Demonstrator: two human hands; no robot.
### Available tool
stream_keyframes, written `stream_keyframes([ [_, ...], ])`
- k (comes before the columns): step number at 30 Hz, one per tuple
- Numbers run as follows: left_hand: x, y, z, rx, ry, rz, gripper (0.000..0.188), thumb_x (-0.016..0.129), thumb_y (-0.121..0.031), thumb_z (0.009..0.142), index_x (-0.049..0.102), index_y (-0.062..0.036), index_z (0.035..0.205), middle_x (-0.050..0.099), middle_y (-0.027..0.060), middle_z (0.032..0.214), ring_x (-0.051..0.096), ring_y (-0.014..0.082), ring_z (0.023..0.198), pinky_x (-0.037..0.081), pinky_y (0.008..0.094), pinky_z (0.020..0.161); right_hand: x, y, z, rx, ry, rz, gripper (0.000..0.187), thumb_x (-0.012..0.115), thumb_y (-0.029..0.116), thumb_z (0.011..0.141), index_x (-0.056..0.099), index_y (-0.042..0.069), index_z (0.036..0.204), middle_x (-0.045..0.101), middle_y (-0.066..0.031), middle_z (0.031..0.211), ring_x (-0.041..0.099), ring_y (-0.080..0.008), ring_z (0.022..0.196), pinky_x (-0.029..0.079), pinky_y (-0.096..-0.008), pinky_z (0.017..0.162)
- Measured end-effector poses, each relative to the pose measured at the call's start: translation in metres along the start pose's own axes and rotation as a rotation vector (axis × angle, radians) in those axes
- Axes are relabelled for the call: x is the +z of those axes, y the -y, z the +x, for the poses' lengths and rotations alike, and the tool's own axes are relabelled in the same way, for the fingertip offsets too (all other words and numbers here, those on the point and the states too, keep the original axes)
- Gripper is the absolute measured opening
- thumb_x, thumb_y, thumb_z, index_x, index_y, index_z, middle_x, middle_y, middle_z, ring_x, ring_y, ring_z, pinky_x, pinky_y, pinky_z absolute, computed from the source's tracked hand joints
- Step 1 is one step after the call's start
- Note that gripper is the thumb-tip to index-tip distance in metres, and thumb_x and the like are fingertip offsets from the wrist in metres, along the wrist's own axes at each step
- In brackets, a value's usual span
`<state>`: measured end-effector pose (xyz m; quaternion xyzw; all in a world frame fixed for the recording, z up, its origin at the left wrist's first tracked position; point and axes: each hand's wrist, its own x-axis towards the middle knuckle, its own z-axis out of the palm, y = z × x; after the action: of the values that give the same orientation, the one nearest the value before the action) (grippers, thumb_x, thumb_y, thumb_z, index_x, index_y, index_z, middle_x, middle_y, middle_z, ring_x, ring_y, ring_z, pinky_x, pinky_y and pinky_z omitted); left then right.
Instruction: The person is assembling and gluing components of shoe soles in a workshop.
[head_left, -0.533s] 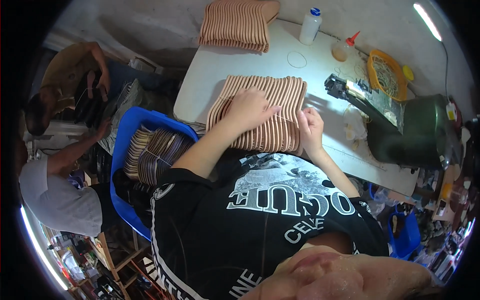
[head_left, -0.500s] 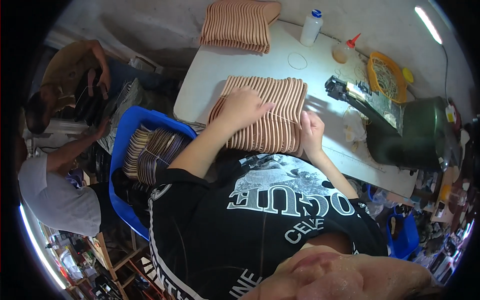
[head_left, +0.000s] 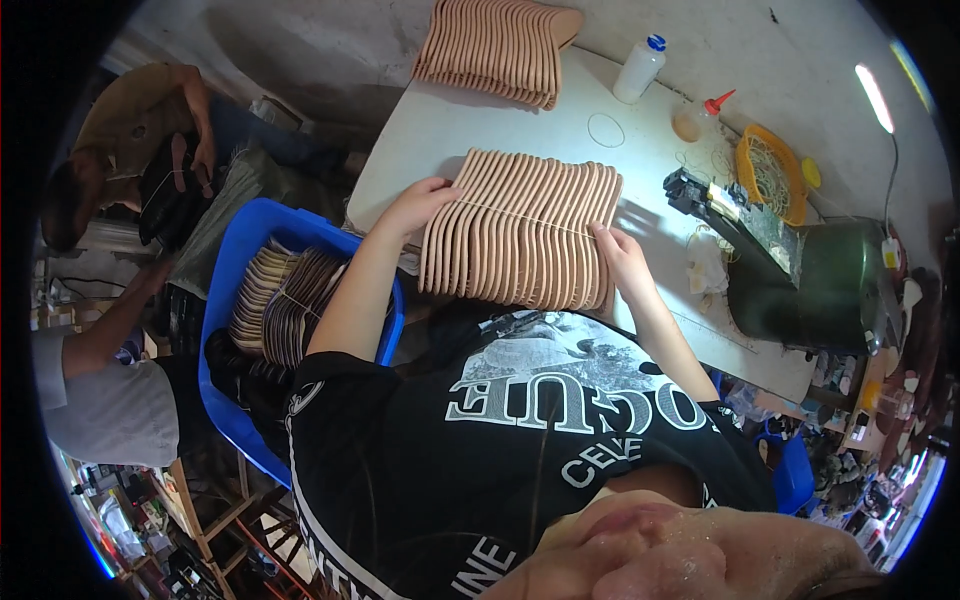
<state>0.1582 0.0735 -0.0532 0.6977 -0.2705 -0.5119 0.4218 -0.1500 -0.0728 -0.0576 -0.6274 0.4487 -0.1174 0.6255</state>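
Note:
A bundle of tan shoe insoles [head_left: 520,260] stands on edge, packed in a row on the white table in front of me. A thin pale elastic band [head_left: 525,216] runs lengthwise across its top. My left hand [head_left: 424,205] is closed round the left end of the bundle, where the band turns over the edge. My right hand [head_left: 621,255] grips the right end, thumb on top beside the band. The undersides of the bundle and the fingertips beneath it are hidden.
Another row of tan insoles [head_left: 488,60] is at the back. A white bottle [head_left: 638,72], red-tipped bottle [head_left: 697,122], loose band [head_left: 606,129], orange basket [head_left: 745,160] and dark machine [head_left: 820,285] share the table [head_left: 400,140]. At left are a blue bin [head_left: 222,400] of insoles and two people.
My left hand has moved from the top of the bundle to its left end. The band now lies straight along the top. My right hand stays at the right end.

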Motion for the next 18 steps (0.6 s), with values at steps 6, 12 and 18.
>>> stream_keyframes([
  [6,0.023,0.001,-0.017,0.116,-0.049,-0.144,0.049,0.06,-0.022,0.088,0.044,0.0029,0.127,0.057,0.0177,0.115,0.059,0.0211,0.099,0.048,0.0317,0.084,0.009,0.024,-0.011,0.249,0.074,0.561,0.037,0.059,0.024,0.089,0.055,-0.003,0.114,0.065,-0.0123,0.1,0.066,-0.018,0.086,0.054,-0.029,0.072],
  [12,0.016,0.0,-0.026,0.149,-0.083,-0.574,0.059,0.074,-0.011,0.077,0.043,-0.0006,0.125,0.057,0.0145,0.114,0.059,0.0215,0.099,0.048,0.0348,0.088,0.025,0.07,-0.034,-0.024,0.153,0.519,0.046,0.062,0.024,0.079,0.051,-0.001,0.116,0.061,-0.012,0.102,0.062,-0.0191,0.09,0.05,-0.0313,0.08],
  [18,-0.012,-0.052,-0.056,0.688,0.023,-0.449,0.066,0.078,-0.002,0.069,0.046,-0.0023,0.126,0.06,0.0066,0.114,0.058,0.0159,0.105,0.046,0.0324,0.092,0.01,0.081,-0.021,-0.563,0.097,0.218,0.063,0.073,0.008,0.068,0.046,-0.002,0.125,0.056,-0.0122,0.121,0.053,-0.0207,0.111,0.045,-0.0351,0.093],
])
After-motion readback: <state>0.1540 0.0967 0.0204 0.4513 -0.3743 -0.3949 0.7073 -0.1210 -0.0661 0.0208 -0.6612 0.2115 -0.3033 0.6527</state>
